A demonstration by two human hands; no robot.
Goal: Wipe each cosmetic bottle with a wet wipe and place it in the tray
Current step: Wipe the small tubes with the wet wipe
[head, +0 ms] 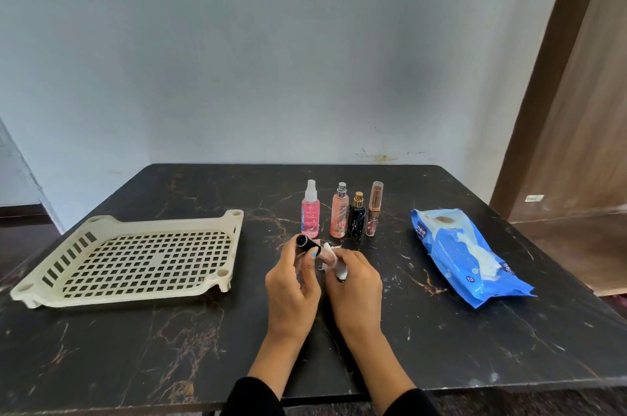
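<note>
My left hand (291, 283) grips a small bottle with a black cap (305, 242), held tilted above the table. My right hand (354, 283) presses a crumpled white wet wipe (330, 254) against the bottle's lower end. Behind my hands several bottles stand in a row: a pink spray bottle (310, 212), a peach spray bottle (339, 213), a black bottle with a gold neck (357, 217) and a slim rose-gold tube (374, 210). The cream perforated tray (142, 256) lies at the left with nothing in it.
A blue wet-wipe pack (468, 256) lies at the right with a wipe sticking out of its opening. The dark marble table (169, 347) ends against a pale wall. A wooden door frame (549, 76) stands at the right.
</note>
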